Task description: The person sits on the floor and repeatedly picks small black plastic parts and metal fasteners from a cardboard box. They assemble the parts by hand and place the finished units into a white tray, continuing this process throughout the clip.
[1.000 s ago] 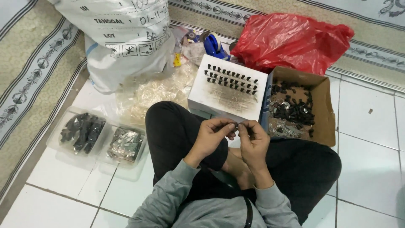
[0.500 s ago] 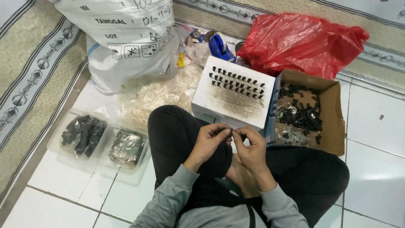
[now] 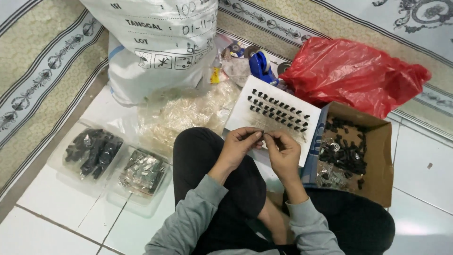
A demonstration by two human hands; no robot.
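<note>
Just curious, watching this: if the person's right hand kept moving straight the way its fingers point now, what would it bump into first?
The right hand points left, so it would meet the left hand almost at once; their fingertips look nearly touching around something tiny, though depth is hard to judge.

A tiny dark part (image 3: 263,135), too small to make out in detail, is pinched between the fingertips of the left hand (image 3: 240,144) and the right hand (image 3: 283,150). It sits just in front of the near edge of a white rectangular foam board (image 3: 240,113) (studded with rows of small black pieces).
</note>
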